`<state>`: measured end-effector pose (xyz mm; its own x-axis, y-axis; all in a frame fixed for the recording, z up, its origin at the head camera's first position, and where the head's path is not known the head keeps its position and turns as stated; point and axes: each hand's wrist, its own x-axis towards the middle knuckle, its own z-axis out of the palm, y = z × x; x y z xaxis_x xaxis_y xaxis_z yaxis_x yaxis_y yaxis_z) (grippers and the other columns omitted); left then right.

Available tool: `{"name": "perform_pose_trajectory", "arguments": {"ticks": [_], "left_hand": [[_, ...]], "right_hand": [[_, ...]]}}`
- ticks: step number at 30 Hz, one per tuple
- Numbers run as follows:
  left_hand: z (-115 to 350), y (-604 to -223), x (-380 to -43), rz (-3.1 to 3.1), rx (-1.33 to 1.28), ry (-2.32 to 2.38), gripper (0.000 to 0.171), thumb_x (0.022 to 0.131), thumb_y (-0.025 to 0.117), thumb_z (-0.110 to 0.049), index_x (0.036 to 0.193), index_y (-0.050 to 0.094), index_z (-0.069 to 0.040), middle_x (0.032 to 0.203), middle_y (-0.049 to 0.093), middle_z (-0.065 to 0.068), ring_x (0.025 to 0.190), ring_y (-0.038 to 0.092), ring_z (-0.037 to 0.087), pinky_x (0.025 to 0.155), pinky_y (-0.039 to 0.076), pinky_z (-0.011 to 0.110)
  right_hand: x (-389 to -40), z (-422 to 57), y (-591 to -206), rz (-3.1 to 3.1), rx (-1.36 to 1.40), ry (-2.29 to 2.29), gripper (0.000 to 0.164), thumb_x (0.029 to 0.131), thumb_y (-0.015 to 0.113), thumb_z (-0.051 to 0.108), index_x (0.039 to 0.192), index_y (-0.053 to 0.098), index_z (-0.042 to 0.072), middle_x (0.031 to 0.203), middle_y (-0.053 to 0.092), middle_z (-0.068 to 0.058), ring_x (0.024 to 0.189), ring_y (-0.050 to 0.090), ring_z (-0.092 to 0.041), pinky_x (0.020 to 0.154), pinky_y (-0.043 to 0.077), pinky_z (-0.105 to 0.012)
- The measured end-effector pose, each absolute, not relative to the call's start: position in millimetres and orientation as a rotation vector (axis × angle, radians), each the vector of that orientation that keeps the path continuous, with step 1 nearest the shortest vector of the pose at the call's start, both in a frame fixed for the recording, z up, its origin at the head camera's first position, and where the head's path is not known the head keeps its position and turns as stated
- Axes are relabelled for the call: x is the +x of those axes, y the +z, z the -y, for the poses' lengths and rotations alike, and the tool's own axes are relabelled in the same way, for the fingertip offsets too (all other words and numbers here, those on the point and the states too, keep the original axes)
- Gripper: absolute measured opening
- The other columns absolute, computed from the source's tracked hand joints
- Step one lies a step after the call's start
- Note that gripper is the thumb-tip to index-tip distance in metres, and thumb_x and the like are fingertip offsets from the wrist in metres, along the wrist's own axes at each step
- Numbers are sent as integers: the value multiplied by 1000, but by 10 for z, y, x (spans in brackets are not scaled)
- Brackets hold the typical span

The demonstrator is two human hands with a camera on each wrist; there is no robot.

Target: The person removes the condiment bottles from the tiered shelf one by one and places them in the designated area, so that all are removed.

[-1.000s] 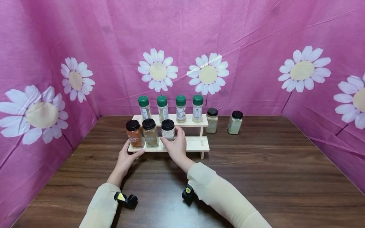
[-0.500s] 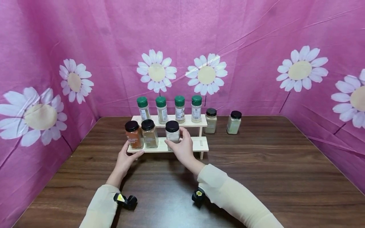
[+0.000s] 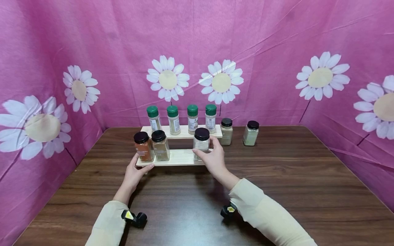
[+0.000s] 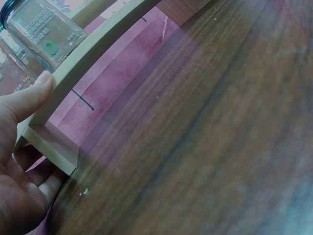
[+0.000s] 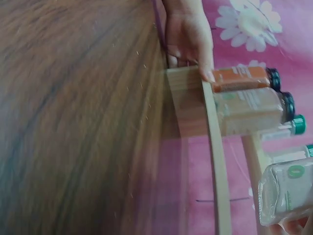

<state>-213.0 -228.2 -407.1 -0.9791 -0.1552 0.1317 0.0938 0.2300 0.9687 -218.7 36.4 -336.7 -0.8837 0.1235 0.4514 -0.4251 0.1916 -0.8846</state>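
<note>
My right hand [image 3: 216, 160] pinches a clear spice jar [image 3: 201, 145] with a black lid and whitish contents, upright at the lower shelf of a two-tier wooden rack [image 3: 180, 157]. In the right wrist view the base of this spice jar [image 5: 286, 191] appears a little apart from the shelf. At the rack's left end my left hand [image 3: 133, 176] grips the lower shelf, its thumb [image 4: 36, 95] along the front edge and its fingers by the leg. Beside that thumb stand an orange-red spice jar [image 3: 144, 150] and a brown spice jar [image 3: 161, 149], both black-lidded.
Several green-capped spice bottles [image 3: 174, 124] line the upper shelf. Right of the rack, two black-lidded jars stand on the wooden table [image 3: 292, 177]: a tan one [image 3: 226, 135] and a pale green one [image 3: 250, 136]. A pink flowered cloth [image 3: 261, 68] hangs behind.
My right hand has carried the whitish jar rightward, away from the brown jar, toward the right part of the lower shelf. The left hand keeps its hold on the rack.
</note>
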Motion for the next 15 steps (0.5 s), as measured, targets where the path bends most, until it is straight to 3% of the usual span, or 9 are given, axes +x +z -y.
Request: {"name": "perform_pose_trajectory", "arguments": {"ticks": [8, 15], "left_hand": [[2285, -4080, -2131, 2310, 67, -1823, 77, 74, 69, -14, 136, 24, -10, 132, 31, 14, 118, 27, 24, 94, 23, 38], [2299, -4084, -2134, 2322, 81, -1840, 78, 74, 69, -15, 136, 22, -10, 133, 30, 13, 118, 27, 23, 93, 24, 38]], "right_hand": [[-2203, -734, -3296, 2071, 237, 1723, 54, 62, 74, 0, 110, 50, -2, 91, 54, -13, 81, 49, -19, 70, 42, -30], [-2165, -1048, -3189, 2114, 199, 1662, 54, 63, 73, -3, 111, 48, -6, 90, 53, -17, 79, 47, -17, 66, 40, -18]]}}
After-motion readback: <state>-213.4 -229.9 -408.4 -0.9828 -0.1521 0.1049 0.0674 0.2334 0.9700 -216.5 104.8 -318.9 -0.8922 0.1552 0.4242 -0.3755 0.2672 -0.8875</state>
